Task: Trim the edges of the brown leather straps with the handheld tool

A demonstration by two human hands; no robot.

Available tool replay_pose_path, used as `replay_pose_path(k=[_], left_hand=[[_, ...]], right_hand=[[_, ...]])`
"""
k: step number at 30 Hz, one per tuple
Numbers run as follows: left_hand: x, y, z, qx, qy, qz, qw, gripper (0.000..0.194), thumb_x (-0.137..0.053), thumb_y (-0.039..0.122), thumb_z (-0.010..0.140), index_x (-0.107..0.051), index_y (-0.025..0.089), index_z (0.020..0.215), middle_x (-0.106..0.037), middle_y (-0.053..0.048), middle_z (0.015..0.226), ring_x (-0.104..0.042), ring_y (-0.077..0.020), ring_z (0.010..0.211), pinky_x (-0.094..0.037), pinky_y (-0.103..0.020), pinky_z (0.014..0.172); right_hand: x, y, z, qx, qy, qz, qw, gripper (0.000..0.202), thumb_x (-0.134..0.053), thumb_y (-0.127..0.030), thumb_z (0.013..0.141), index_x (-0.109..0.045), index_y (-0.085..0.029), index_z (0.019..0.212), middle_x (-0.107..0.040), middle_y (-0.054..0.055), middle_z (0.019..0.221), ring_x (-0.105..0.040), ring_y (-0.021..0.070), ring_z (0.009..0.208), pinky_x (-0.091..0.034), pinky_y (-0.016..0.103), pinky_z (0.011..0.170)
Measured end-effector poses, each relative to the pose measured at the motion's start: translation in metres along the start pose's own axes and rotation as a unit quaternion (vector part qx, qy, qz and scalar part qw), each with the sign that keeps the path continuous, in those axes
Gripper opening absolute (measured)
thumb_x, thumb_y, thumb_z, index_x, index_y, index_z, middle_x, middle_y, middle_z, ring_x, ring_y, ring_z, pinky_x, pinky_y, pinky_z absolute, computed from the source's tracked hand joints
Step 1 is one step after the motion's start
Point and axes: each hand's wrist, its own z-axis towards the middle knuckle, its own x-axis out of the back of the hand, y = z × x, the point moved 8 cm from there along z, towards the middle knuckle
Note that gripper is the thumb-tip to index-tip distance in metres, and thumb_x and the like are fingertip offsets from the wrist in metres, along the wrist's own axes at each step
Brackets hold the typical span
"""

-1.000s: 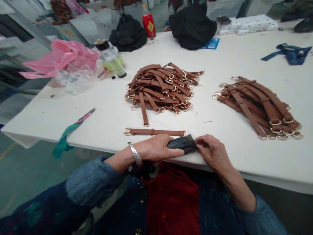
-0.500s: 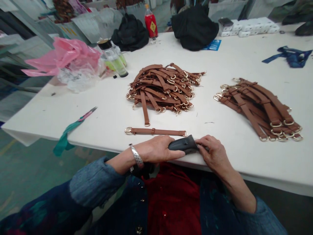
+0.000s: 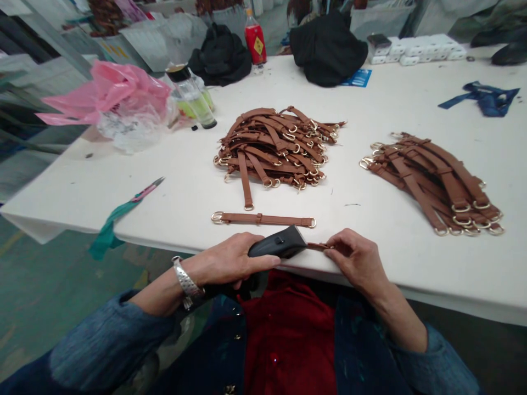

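My left hand (image 3: 242, 255) is wrapped around a black hair clipper (image 3: 280, 243), a hand-held device with a button on top and a wide head pointing right. A brown strap (image 3: 316, 246) stretches edge-on from the clipper's head to my right hand (image 3: 357, 257). Thumb and fingers of the right hand pinch its right end; its left part is hidden by the clipper. Just beyond, a single brown strap with a buckle (image 3: 267, 220) lies flat. Behind that is a heap of brown straps (image 3: 275, 145) with gold-coloured rings and buckles.
A smaller pile of straps (image 3: 434, 178) lies to the right. Pink-handled snips (image 3: 149, 190) with a teal cloth strip rest near the left front edge. Farther back are a pink plastic bag (image 3: 119, 93), a glass bottle (image 3: 197, 104), a red bottle (image 3: 256, 41) and black cloth (image 3: 327, 49).
My left hand has drawn the clipper to the left, away from my right hand. A length of strap now shows between them. My right hand has barely moved.
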Motion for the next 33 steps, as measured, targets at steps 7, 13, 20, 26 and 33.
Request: replay_pose_path(k=[7, 13, 20, 26, 33], left_hand=[[-0.008, 0.017, 0.000, -0.010, -0.045, 0.011, 0.999, 0.049, -0.047, 0.066, 0.077, -0.056, 0.020, 0.091, -0.060, 0.001, 0.066, -0.057, -0.0159, 0.049, -0.042, -0.024, 0.042], [-0.015, 0.029, 0.007, -0.039, -0.030, 0.112, 0.992, 0.049, -0.047, 0.066, 0.077, -0.060, 0.019, 0.082, -0.063, -0.001, 0.069, -0.057, -0.0166, 0.059, -0.040, -0.024, 0.051], [-0.017, 0.049, 0.018, -0.047, 0.002, 0.162, 0.986, 0.050, -0.047, 0.065, 0.076, -0.062, 0.018, 0.082, -0.062, -0.002, 0.070, -0.054, -0.0159, 0.060, -0.034, -0.024, 0.050], [-0.016, 0.047, 0.018, -0.041, -0.015, 0.166, 0.985, 0.049, -0.045, 0.064, 0.077, -0.062, 0.018, 0.085, -0.062, -0.002, 0.071, -0.054, -0.0156, 0.059, -0.034, -0.024, 0.051], [-0.014, 0.046, 0.013, -0.020, -0.025, 0.189, 0.982, 0.049, -0.045, 0.063, 0.077, -0.062, 0.018, 0.084, -0.064, -0.003, 0.072, -0.054, -0.0166, 0.061, -0.035, -0.025, 0.052]], right_hand=[[0.004, -0.016, -0.017, 0.147, -0.011, 0.023, 0.989, 0.011, -0.054, -0.016, 0.085, -0.063, -0.020, 0.089, -0.064, 0.005, 0.087, -0.059, 0.0141, 0.079, -0.047, 0.027, 0.069], [0.003, -0.018, -0.021, 0.183, -0.033, 0.017, 0.982, 0.015, -0.052, -0.011, 0.083, -0.063, -0.020, 0.087, -0.065, 0.005, 0.090, -0.059, 0.0152, 0.082, -0.048, 0.028, 0.070], [0.003, -0.011, -0.014, 0.144, -0.067, 0.054, 0.986, 0.015, -0.051, -0.008, 0.081, -0.060, -0.019, 0.084, -0.063, 0.004, 0.087, -0.058, 0.0145, 0.082, -0.048, 0.027, 0.072], [0.003, -0.003, -0.008, 0.130, -0.087, 0.053, 0.986, 0.012, -0.057, -0.012, 0.079, -0.061, -0.019, 0.087, -0.061, 0.005, 0.090, -0.058, 0.0147, 0.082, -0.047, 0.027, 0.071], [0.001, -0.002, -0.003, 0.129, -0.121, 0.073, 0.981, 0.017, -0.059, -0.014, 0.080, -0.065, -0.020, 0.094, -0.062, 0.005, 0.093, -0.059, 0.0142, 0.083, -0.048, 0.025, 0.071]])
